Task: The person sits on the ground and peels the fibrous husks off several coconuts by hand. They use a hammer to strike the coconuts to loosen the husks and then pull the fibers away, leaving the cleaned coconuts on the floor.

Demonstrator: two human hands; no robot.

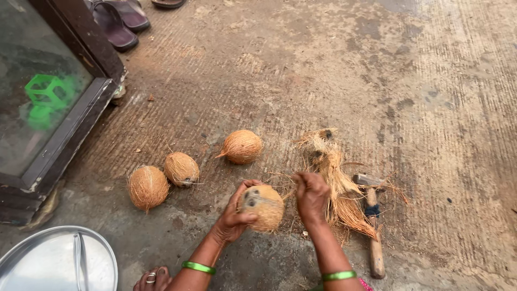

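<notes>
Now the left hand (pixel 235 215) cups a coconut (pixel 263 207) from its left side, thumb pressed across the front and fingers wrapped behind, so the shell sits braced just above the concrete floor (pixel 334 70). The end with the dark eyes faces up and toward the camera, and most of its fibre looks already stripped away. The right hand (pixel 310 195) is closed in a fist just beside the coconut's right side, pinching a few thin strands of husk that run back toward the shell; that grip looks like a pull on loose fibre while the other hand holds the nut steady.

Right behind that fist lies a heap of torn husk fibre (pixel 339 188), close enough that stripped strands can drop straight onto it. A hammer (pixel 372 226) rests on the floor at the heap's right edge, its handle pointing toward the person and within easy reach of the right hand.

Three more coconuts (pixel 181 168) sit to the left, two of them touching and one a little apart, all with their fibre coat on. A round steel plate (pixel 32 258) lies at the lower left corner, sandals (pixel 114 24) sit at the top left, and a foot (pixel 154 278) with a toe ring shows at the bottom edge.
</notes>
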